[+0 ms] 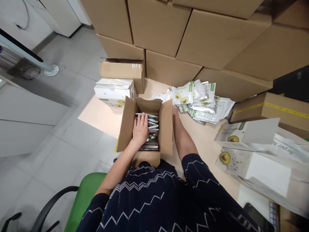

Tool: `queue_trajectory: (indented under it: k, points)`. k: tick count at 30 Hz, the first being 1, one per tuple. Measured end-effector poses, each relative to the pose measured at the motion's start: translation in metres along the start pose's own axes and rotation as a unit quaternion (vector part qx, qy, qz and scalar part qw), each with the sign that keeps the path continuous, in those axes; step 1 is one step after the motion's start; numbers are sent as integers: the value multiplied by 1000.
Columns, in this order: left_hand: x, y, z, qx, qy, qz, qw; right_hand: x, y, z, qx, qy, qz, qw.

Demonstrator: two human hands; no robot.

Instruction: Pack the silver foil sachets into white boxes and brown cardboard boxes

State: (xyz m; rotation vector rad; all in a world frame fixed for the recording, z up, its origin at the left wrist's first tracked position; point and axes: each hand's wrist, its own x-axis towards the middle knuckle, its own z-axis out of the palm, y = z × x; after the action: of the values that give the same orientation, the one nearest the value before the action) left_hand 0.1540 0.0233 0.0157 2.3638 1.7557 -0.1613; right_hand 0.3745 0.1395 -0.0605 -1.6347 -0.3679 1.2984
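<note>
An open cardboard box (129, 125) stands at the table's near edge, its flaps spread. Inside are several silvery food pouches (152, 124) packed on edge in a row. My left hand (141, 130) lies on these pouches with its fingers stretched out. On the box's other side, my right hand (175, 111) is mostly hidden behind the right flap (166, 129); its fingers do not show. Just beyond that hand lies a loose heap of white and green pouches (204, 101) printed with avocados.
Stacked large cartons (161, 25) wall off the back. A white printed box (114, 91) and a small brown carton (123, 71) stand at left. White printed boxes (265, 170) and another carton (285, 111) occupy the right. A green chair (87, 190) is beside me; a phone (258, 217) lies lower right.
</note>
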Motion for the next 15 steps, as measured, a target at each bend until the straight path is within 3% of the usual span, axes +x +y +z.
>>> queue_trajectory:
  k: [4, 8, 12, 15]
  points:
    - [1, 0, 3, -3, 7, 0, 1000, -17, 39, -30, 56, 25, -37, 997]
    - [1, 0, 3, -7, 14, 4, 1000, -37, 84, -84, 173, 68, -32, 982]
    - [0, 0, 2, -9, 18, 6, 1000, -49, 98, -136, 161, 4, 77, 984]
    - [0, 1, 1, -7, 19, 7, 1000, -50, 91, -147, 78, 16, 144, 986]
